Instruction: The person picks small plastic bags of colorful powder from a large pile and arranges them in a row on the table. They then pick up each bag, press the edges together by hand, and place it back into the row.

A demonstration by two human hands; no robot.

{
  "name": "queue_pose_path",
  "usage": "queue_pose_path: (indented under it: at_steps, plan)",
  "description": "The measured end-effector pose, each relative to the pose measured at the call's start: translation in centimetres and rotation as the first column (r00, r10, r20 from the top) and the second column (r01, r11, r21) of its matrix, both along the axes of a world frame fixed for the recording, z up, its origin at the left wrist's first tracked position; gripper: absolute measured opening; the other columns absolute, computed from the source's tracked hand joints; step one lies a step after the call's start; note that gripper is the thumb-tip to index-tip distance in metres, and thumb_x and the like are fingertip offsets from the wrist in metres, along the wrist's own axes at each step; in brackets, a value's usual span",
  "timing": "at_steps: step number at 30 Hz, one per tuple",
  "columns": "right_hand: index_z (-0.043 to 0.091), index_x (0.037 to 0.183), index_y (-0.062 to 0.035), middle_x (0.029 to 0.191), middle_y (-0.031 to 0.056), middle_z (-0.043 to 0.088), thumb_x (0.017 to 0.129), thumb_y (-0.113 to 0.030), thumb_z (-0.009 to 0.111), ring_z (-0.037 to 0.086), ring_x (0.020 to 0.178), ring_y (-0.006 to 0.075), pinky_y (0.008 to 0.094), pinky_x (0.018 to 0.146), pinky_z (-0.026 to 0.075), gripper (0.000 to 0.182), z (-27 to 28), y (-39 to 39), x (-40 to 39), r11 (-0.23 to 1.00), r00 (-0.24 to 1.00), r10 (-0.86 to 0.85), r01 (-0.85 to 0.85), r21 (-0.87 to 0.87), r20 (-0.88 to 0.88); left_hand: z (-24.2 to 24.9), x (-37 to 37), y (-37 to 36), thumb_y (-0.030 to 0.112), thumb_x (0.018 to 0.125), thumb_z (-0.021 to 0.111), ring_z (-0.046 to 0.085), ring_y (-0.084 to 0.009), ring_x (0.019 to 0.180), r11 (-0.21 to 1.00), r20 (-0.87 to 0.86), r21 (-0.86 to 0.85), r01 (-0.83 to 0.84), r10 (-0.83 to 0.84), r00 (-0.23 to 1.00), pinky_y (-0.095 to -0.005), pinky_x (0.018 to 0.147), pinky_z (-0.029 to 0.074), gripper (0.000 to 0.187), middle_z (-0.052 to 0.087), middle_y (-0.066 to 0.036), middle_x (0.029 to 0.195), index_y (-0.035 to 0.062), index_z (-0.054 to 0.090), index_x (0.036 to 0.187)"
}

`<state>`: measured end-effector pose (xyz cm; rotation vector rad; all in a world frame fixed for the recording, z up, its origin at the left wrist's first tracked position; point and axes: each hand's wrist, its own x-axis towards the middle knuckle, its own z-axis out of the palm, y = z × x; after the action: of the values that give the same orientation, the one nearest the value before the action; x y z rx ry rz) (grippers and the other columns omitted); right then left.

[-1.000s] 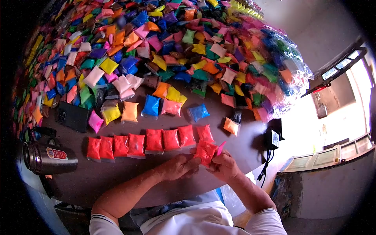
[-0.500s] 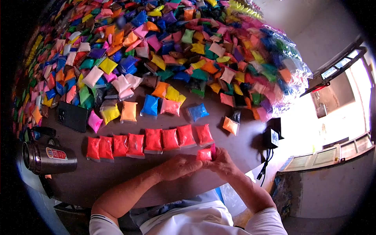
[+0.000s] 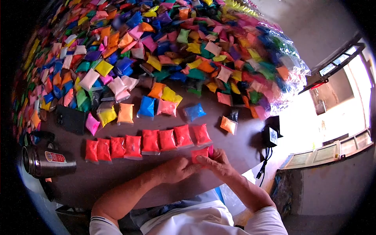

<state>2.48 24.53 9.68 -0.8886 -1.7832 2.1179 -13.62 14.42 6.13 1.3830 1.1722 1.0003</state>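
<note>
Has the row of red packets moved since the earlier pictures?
No: judged against the metal flask, the row of red packets shows no clear shift.

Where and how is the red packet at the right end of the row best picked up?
Probably by its right long edge, fingers coming from the right: the red packet lies flat with bare tabletop on that side, while a neighbouring packet sits close on its left and the held packet crowds its near end.

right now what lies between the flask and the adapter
Between the flask and the adapter lies the row of eight red packets, then bare table; the head view shows it.
</note>
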Motion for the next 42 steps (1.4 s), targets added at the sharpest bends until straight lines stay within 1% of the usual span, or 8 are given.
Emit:
queue_pose_path:
  at_steps: [4,8,13,19,23,27,37,42]
  plan:
    - [0.064,0.098,-0.0007,0.080,-0.0009,0.061,0.089,-0.030,0.064,0.056,0.074,0.0050,0.0228,0.065,0.047,0.031,0.5,0.7,0.8,0.998,0.999,-0.029,0.028,0.060,0.017,-2.7,0.3,-0.1,0.037,0.097,0.046,0.054,-0.0135,0.064,0.988,0.132,-0.149,0.028,-0.008,0.991,-0.0290,0.060,0.046,0.038,0.056,-0.004,0.068,0.0007,0.057,0.095]
    - [0.062,0.105,-0.0054,0.078,0.0017,0.061,0.088,-0.017,0.059,0.055,0.071,0.0099,0.0264,0.062,0.045,0.020,-1.2,4.9,2.4,0.624,0.834,-0.458,0.053,0.780,0.309,-1.8,-0.2,-0.4,0.041,0.097,0.043,0.055,-0.0146,0.062,0.992,0.024,-0.121,0.028,-0.025,0.999,-0.0307,0.058,0.046,0.046,0.056,-0.005,0.064,-0.0002,0.060,0.084]
    - [0.062,0.103,-0.0077,0.087,0.0157,0.065,0.084,-0.019,0.062,0.065,0.077,0.0292,0.0374,0.067,0.050,0.022,-3.6,11.6,2.7,0.296,0.817,-0.559,0.040,0.954,0.139,-0.4,-0.2,-0.1,0.039,0.096,0.045,0.054,-0.0189,0.058,0.994,0.050,-0.109,0.010,-0.005,0.999,-0.0351,0.058,0.044,0.046,0.055,-0.007,0.060,-0.0001,0.055,0.073]
    - [0.065,0.100,-0.0063,0.074,0.0120,0.064,0.080,-0.018,0.066,0.064,0.070,0.0226,0.0320,0.064,0.049,0.023,-5.2,19.2,0.8,0.136,0.813,-0.576,-0.010,0.991,0.087,-0.2,-0.2,-0.2,0.046,0.096,0.043,0.052,-0.0132,0.057,0.984,0.121,-0.174,0.032,-0.011,0.993,-0.0296,0.053,0.043,0.051,0.053,-0.003,0.061,0.0005,0.056,0.077]
    - [0.065,0.088,-0.0028,0.060,0.0026,0.052,0.084,-0.025,0.064,0.049,0.056,0.0102,0.0288,0.050,0.041,0.023,-1.1,13.3,-0.8,0.342,0.820,-0.573,0.228,0.911,0.009,-0.2,-0.4,-0.5,0.045,0.096,0.043,0.052,-0.0129,0.057,0.980,0.164,-0.198,0.020,0.013,0.986,-0.0292,0.053,0.043,0.050,0.052,-0.002,0.061,0.0008,0.056,0.078]
    - [0.065,0.088,-0.0060,0.060,-0.0051,0.047,0.087,-0.047,0.059,0.038,0.051,0.0029,0.0196,0.045,0.027,0.042,0.2,4.5,1.0,0.951,0.954,-0.274,0.250,0.180,0.122,0.0,-0.3,-0.3,0.042,0.097,0.042,0.052,-0.0139,0.058,0.991,0.118,-0.134,-0.018,0.034,0.992,-0.0304,0.054,0.043,0.047,0.053,-0.003,0.062,0.0015,0.057,0.080]
    - [0.065,0.097,-0.0035,0.078,-0.0009,0.062,0.087,-0.035,0.064,0.057,0.070,0.0078,0.0221,0.063,0.047,0.033,-0.2,-0.6,0.5,0.996,0.996,-0.086,0.085,-0.018,-0.028,0.0,-0.2,-0.4,0.034,0.099,0.042,0.052,-0.0152,0.061,0.998,0.038,0.010,-0.055,0.055,0.998,-0.0319,0.058,0.044,0.040,0.056,-0.003,0.066,0.0014,0.059,0.083]
    - [0.060,0.105,0.0001,0.092,0.0018,0.062,0.091,-0.023,0.060,0.057,0.083,0.0091,0.0253,0.072,0.048,0.027,-0.6,-0.3,0.4,0.996,0.997,-0.072,0.070,0.061,0.031,-0.3,-0.6,0.0,0.030,0.097,0.046,0.058,-0.0198,0.068,0.946,0.024,-0.308,0.105,-0.102,0.994,-0.0357,0.065,0.047,0.034,0.060,-0.011,0.075,-0.0005,0.057,0.108]
